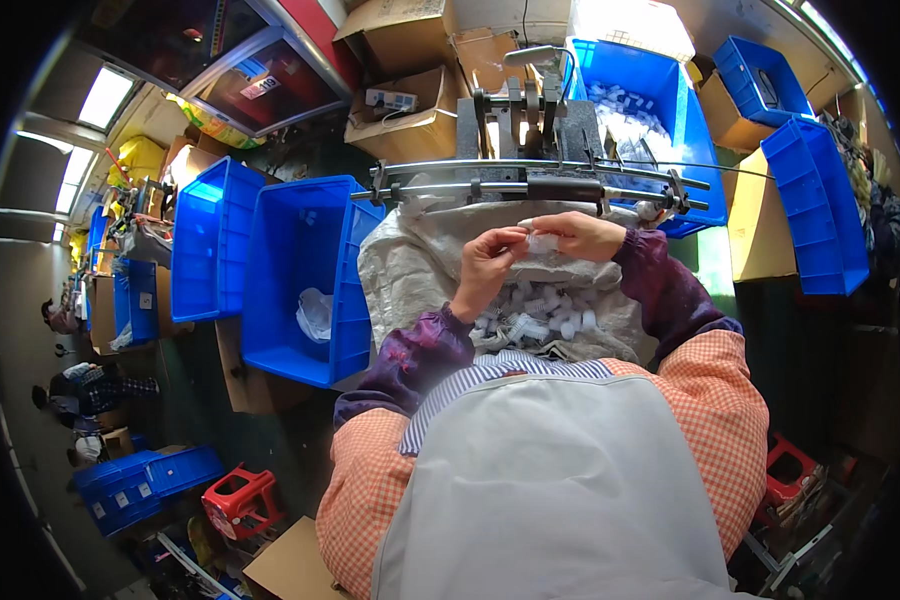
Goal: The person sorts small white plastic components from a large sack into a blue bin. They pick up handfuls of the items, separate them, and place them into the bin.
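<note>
My left hand (492,262) and my right hand (582,236) meet in front of the machine, fingertips pinched together. Between them is a small white plastic piece (542,243), partly hidden by the fingers. My right hand grips it; the left fingertips close at its left end, and what exactly they pinch is too small to make out. Just below, a heap of white ribbed plastic pieces (535,315) lies in an open greyish-white woven sack (395,255) across my lap.
A bench machine (530,120) with horizontal metal rods (450,190) stands just beyond my hands. At the right back, a blue bin (682,110) holds more white pieces. Another blue bin (305,215) with a clear plastic bag stands left. Cardboard boxes (405,120) and a red stool (242,502) surround me.
</note>
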`<action>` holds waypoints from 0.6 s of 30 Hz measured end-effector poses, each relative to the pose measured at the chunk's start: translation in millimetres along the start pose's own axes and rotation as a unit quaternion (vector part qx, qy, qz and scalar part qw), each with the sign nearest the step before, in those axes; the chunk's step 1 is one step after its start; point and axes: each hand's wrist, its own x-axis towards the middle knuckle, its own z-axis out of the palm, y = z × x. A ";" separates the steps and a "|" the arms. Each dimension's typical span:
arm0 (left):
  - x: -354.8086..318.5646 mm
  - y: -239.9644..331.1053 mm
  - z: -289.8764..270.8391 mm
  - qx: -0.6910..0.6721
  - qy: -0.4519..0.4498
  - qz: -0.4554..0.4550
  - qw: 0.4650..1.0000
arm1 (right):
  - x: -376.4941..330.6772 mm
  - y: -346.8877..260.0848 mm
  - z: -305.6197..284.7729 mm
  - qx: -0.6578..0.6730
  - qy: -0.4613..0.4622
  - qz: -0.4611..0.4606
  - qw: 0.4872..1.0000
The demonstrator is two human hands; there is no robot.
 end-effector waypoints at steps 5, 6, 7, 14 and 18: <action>-19.7 -26.7 -22.6 0.339 -0.018 -0.042 0.940 | 38.8 61.4 -55.7 -0.215 0.248 0.010 0.945; -28.6 -40.2 -34.5 0.467 -0.109 -0.038 0.877 | 47.2 89.9 -70.3 -0.292 0.346 -0.010 0.892; -40.3 -54.7 -44.9 0.581 -0.195 -0.035 0.789 | 54.4 105.3 -82.3 -0.353 0.376 0.015 0.856; -78.5 -76.6 -50.9 0.628 -0.275 -0.006 0.728 | 82.7 115.1 -95.4 -0.507 0.391 0.098 0.762; -72.7 -98.3 -64.2 0.620 -0.324 -0.001 0.715 | 86.8 116.5 -98.7 -0.501 0.386 0.102 0.768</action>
